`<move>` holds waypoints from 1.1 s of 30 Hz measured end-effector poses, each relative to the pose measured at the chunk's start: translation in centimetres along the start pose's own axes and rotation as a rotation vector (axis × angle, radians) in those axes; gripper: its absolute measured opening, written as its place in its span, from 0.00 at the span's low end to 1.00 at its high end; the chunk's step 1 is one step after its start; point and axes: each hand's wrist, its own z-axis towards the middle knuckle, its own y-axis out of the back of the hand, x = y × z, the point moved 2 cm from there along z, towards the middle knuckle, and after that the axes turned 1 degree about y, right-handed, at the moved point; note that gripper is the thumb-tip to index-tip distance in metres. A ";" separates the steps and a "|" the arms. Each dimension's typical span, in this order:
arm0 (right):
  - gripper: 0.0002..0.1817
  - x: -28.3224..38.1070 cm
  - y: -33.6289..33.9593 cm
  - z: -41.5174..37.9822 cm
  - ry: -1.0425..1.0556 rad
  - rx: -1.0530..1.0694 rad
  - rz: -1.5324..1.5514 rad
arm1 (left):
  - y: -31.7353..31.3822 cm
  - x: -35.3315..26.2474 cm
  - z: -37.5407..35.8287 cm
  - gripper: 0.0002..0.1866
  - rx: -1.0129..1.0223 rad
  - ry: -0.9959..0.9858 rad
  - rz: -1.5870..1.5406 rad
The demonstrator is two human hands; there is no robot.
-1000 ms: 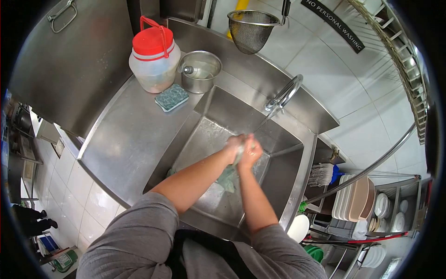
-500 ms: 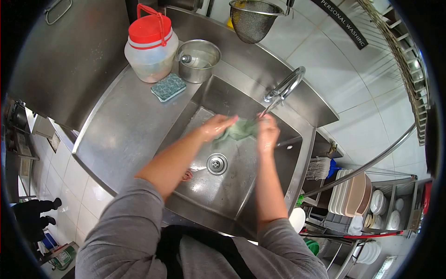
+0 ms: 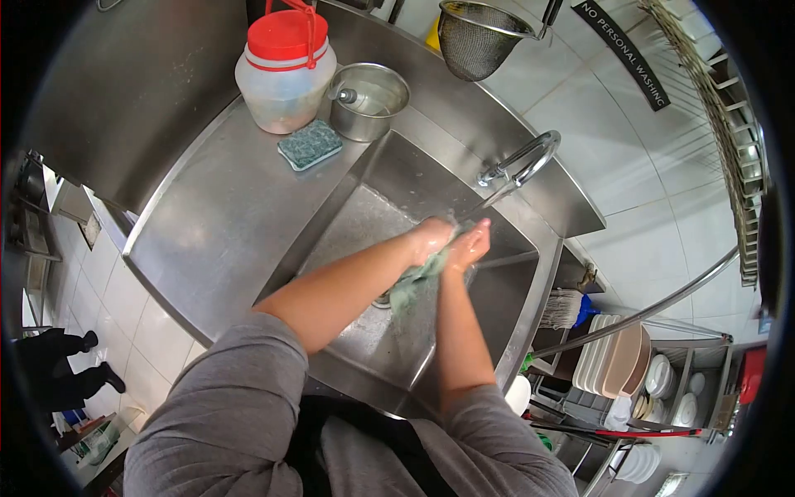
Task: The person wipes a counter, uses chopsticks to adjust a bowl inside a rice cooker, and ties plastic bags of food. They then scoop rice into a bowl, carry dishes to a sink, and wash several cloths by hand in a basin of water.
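A wet, pale green cloth (image 3: 407,291) hangs bunched between my two hands over the steel sink (image 3: 358,217). My left hand (image 3: 431,238) is closed around its upper part, with the fingers turned away from view. Close against it, my right hand (image 3: 469,246) presses on the cloth from the other side, fingers together. Water runs from the curved tap (image 3: 534,156) onto both hands. The cloth's loose end droops beside the drain (image 3: 382,300), which my left forearm partly covers.
A green scouring sponge (image 3: 310,145), a steel pot (image 3: 369,102) with a bottle in it, and a red-lidded plastic jar (image 3: 286,74) stand on the left counter. A mesh strainer (image 3: 480,41) hangs above. Racked dishes are at right; a person's dark-clothed legs (image 3: 62,369) show far left.
My hands have come together under the running water, the left moving right. The cloth, earlier stretched between them, is now bunched and hanging down. The view has shifted slightly.
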 end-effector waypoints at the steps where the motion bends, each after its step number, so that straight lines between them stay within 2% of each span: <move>1: 0.19 -0.8 0.4 1.1 0.076 0.091 -0.023 | -0.2 -1.1 -0.4 0.17 0.131 0.014 -0.001; 2: 0.18 -2.2 0.9 2.4 0.154 0.183 -0.044 | -0.3 -2.5 -0.7 0.19 0.260 0.025 -0.002; 3: 0.17 -7.6 2.7 3.0 0.139 0.607 -0.204 | 0.1 -4.5 -1.4 0.20 0.363 -0.022 -0.064; 4: 0.17 -5.2 2.8 2.5 0.142 0.612 -0.205 | 0.9 -5.9 -1.5 0.22 0.465 -0.070 -0.127; 5: 0.16 -2.7 3.0 2.1 0.079 0.813 -0.187 | 2.0 -5.7 -0.2 0.23 0.467 -0.334 0.242; 6: 0.16 1.4 2.8 1.7 0.011 1.012 -0.168 | 3.1 -5.5 -0.3 0.23 0.466 -0.333 0.238; 7: 0.13 5.2 3.9 3.2 -0.311 1.018 -0.321 | 4.0 -5.3 -0.7 0.25 0.516 -0.512 0.695; 8: 0.12 3.8 4.8 5.3 -0.136 0.949 -0.092 | 5.0 -4.9 -1.1 0.26 0.551 -0.680 1.157; 9: 0.12 3.8 4.4 6.2 -0.146 0.730 0.093 | 6.6 -2.8 1.3 0.29 0.481 -0.646 1.205; 10: 0.11 4.1 4.2 7.0 -0.148 0.505 0.273 | 6.8 -2.0 1.7 0.29 0.484 -0.647 1.205; 12: 0.12 4.5 3.3 5.8 -0.240 0.180 0.220 | 6.8 -1.5 2.0 0.26 0.274 -0.756 0.856; 13: 0.16 3.5 2.5 4.5 -0.017 0.266 0.012 | 5.6 -1.1 2.6 0.26 0.274 -0.758 0.857; 14: 0.14 4.1 1.2 1.9 0.045 0.338 -0.080 | 4.2 -0.9 4.0 0.25 0.133 -0.420 0.297; 15: 0.10 5.5 -0.8 -0.8 0.417 0.298 -0.036 | 3.3 0.2 5.1 0.25 -0.010 -0.069 -0.255; 16: 0.11 7.1 -1.6 -3.2 0.477 0.365 -0.110 | 3.0 1.4 6.1 0.25 -0.011 -0.067 -0.253; 18: 0.13 5.9 -1.7 -2.2 0.495 0.203 -0.481 | 1.9 3.6 7.5 0.34 0.193 -0.164 -0.129; 19: 0.13 4.3 -1.4 -0.6 0.499 0.199 -0.480 | 0.2 1.0 3.0 0.19 -0.021 -0.103 0.001; 21: 0.15 -0.1 -0.2 2.9 -0.122 0.074 -0.026 | -0.9 0.3 1.5 0.17 -0.091 -0.068 0.084; 22: 0.15 1.3 -0.8 2.3 -0.116 0.078 -0.024 | -0.9 0.4 1.7 0.15 -0.169 -0.028 0.157; 23: 0.19 2.9 -1.4 0.4 0.089 0.069 -0.126 | -0.3 1.8 3.6 0.16 0.050 -0.081 -0.014; 24: 0.23 5.4 -2.1 -1.7 0.293 0.056 -0.226 | 0.8 2.7 5.5 0.16 0.049 -0.082 -0.014; 25: 0.23 7.9 -2.7 -3.5 0.420 0.077 -0.240 | 1.7 2.8 7.0 0.20 0.131 -0.291 0.391; 26: 0.23 6.8 -2.4 -2.8 0.415 0.074 -0.242 | 1.8 3.0 7.4 0.24 0.216 -0.493 0.799; 27: 0.19 4.4 -1.8 -1.0 0.325 0.091 -0.211 | 0.6 2.1 3.0 0.26 0.188 -0.135 -0.095; 28: 0.17 1.9 -0.9 0.8 0.236 0.109 -0.177 | 0.3 0.7 1.7 0.26 0.190 -0.133 -0.090; 29: 0.17 -0.4 0.7 2.6 0.133 0.216 -0.251 | 0.2 -0.2 1.0 0.25 0.136 -0.050 -0.072; 30: 0.17 0.0 1.1 2.6 0.136 0.217 -0.251 | 0.2 -1.6 0.2 0.25 0.082 0.031 -0.055; 31: 0.17 1.2 0.9 2.3 0.251 0.480 -0.189 | 0.7 -4.3 -2.1 0.31 0.311 0.080 -0.294; 32: 0.16 2.2 0.9 1.8 0.362 0.744 -0.125 | 2.1 -4.8 -1.5 0.31 0.312 0.083 -0.295; 33: 0.15 1.6 1.8 2.7 0.208 1.153 -0.538 | 3.3 -5.3 -0.8 0.33 0.402 -0.092 0.004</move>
